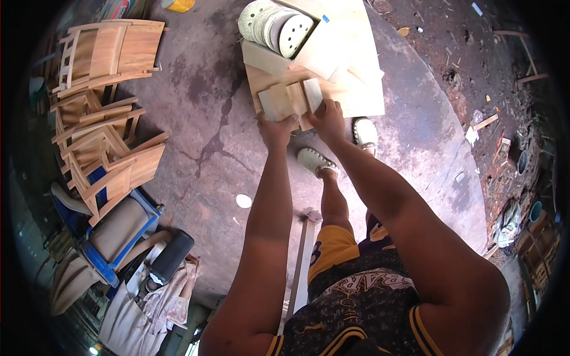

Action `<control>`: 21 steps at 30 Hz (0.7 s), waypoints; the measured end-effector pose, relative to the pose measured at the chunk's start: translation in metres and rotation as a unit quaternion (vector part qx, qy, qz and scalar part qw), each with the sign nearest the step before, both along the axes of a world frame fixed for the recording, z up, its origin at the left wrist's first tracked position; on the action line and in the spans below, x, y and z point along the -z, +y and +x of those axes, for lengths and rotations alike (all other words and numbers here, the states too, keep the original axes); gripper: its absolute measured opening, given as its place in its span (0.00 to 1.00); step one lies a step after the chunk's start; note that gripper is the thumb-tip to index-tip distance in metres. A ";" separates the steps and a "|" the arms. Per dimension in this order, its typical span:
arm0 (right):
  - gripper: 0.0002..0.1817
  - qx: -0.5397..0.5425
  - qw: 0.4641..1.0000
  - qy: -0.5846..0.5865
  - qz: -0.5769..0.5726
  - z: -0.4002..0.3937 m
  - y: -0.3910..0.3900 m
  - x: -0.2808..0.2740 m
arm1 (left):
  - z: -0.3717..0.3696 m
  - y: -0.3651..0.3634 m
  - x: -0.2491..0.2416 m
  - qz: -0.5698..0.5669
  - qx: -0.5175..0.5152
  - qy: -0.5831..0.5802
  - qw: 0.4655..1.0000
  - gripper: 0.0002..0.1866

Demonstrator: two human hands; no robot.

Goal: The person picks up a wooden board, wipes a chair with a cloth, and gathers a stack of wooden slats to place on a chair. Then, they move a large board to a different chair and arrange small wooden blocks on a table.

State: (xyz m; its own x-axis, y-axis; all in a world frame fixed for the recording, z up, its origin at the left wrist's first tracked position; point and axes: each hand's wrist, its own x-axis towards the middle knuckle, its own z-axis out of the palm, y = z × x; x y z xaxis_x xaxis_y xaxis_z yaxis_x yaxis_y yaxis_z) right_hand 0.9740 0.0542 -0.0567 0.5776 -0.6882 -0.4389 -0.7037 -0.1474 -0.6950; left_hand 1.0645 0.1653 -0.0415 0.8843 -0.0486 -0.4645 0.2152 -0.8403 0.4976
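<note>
My left hand (277,129) is closed on the near end of a pale wooden block (275,102), thumb and fingers at its edges. Beside it, my right hand (328,121) grips another pale wooden block (313,93). A browner wooden piece (296,97) sits between these two, close to both thumbs. All three are over the near edge of a light plywood board (356,95). Farther back on the board, a stack of round sanding discs (295,35) with holes leans in an open box (270,59).
Wooden chair-like frames (113,53) stand at the left, with a blue-framed machine (122,234) nearer me. My shoes (317,160) are just before the board on the concrete floor (202,107). A metal bar (303,255) lies by my leg. Debris-strewn soil (463,77) borders the right.
</note>
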 end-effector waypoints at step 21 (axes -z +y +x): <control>0.30 -0.143 0.985 -0.028 -0.096 -0.035 -0.102 -0.011 | -0.005 -0.010 0.018 0.018 0.024 -0.079 0.996 0.53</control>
